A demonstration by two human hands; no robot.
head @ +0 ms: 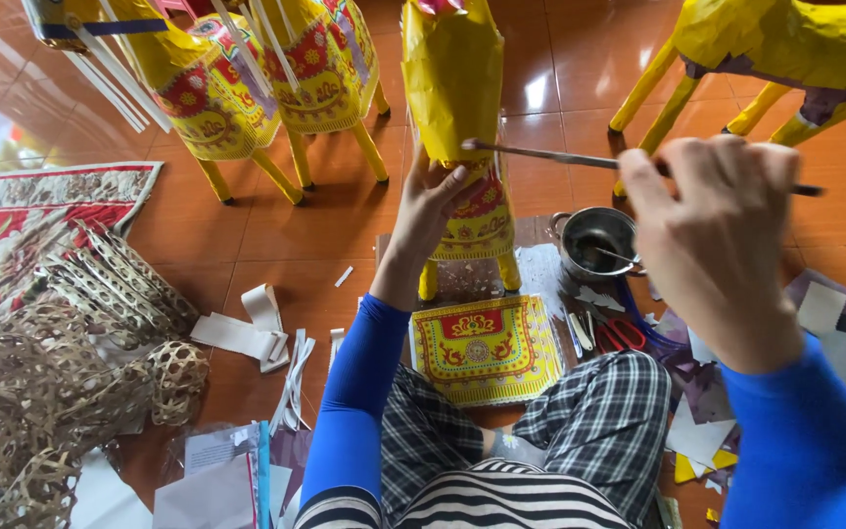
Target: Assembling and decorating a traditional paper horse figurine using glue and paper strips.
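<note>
Yellow paper horse (454, 88) steadied by the left hand (430, 201), fingers spread; right hand (712, 235) pinches a thin brush (550, 155); patterned panel (487, 348) lies near.

Left hand (430, 201) reaches forward, fingers spread flat; right hand (712, 240) is raised, fingers curled in a pinch.

The yellow paper animal (455, 127) loses its top to the upper edge; the left hand (430, 206) covers part of its flank; the right hand (715, 240) hides the middle of the thin stick (540, 154); the metal pot (596, 241) holds dark contents too small to tell; another yellow figure (785, 49) is cut off at the top right corner.
</note>
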